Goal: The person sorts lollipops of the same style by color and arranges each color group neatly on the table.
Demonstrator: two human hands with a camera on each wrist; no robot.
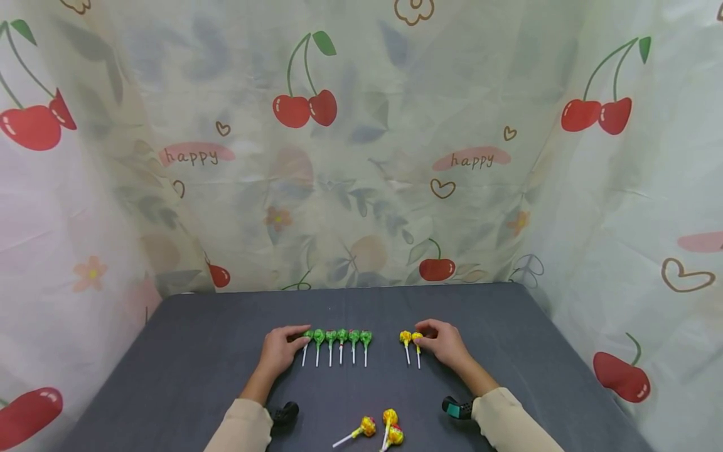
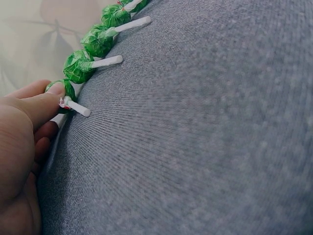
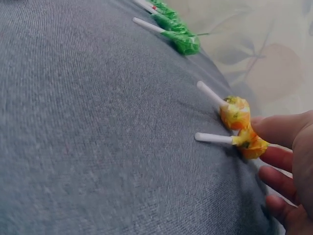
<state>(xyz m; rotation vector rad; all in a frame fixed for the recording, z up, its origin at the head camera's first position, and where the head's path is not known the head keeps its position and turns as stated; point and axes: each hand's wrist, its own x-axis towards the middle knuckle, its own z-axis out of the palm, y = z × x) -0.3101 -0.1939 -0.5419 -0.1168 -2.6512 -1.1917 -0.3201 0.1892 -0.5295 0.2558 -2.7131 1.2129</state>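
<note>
Several green-wrapped lollipops (image 1: 342, 336) lie side by side in a row, white sticks toward me. At the row's left end my left hand (image 1: 278, 351) pinches the outermost green lollipop (image 2: 70, 90) by its head between thumb and fingers. Farther right lie two yellow lollipops, also with sticks toward me. My right hand (image 1: 449, 346) pinches the head of the right yellow lollipop (image 3: 253, 148) with thumb and index finger, its other fingers loosely bent. Beside it, the left yellow lollipop (image 3: 234, 113) sits very close to the thumb. Fingers partly cover both held heads.
Three more yellow lollipops lie near the front: one single lollipop (image 1: 368, 427) and a touching pair (image 1: 390, 417) right of it. All rest on a grey cloth-covered table (image 1: 214, 351). A cherry-printed curtain (image 1: 361, 157) encloses the back and sides.
</note>
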